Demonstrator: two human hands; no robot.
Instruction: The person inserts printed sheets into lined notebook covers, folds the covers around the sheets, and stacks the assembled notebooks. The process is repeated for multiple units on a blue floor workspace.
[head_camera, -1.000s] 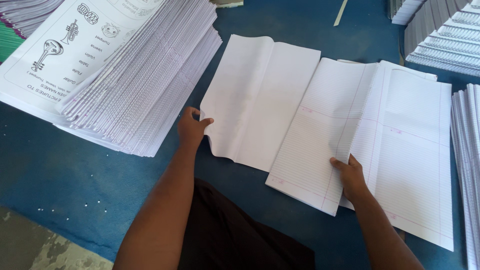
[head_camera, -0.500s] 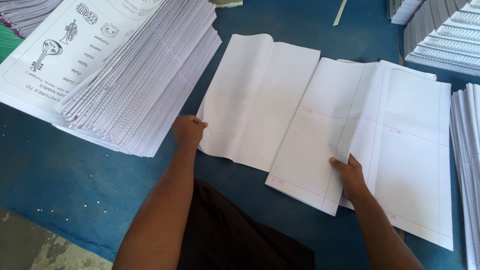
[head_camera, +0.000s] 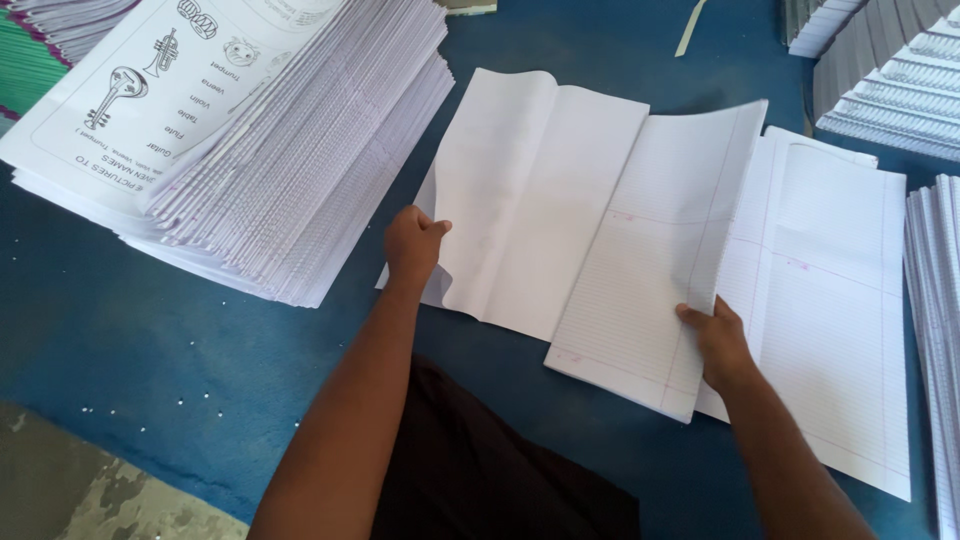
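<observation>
Blue table (head_camera: 150, 330), paper stacks all round. Left hand (head_camera: 413, 247) pinches the near-left edge of a blank sheet (head_camera: 520, 200); right hand (head_camera: 718, 343) grasps a ruled sheet (head_camera: 650, 270) at its near corner, lifting it. Thin, floppy, light paper; best gripped at edges.

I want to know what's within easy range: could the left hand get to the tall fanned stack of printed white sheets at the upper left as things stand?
Probably yes. The left hand pinches the blank white sheet, and the tall fanned stack of printed white sheets lies just beside it, with only bare blue table between.
</observation>
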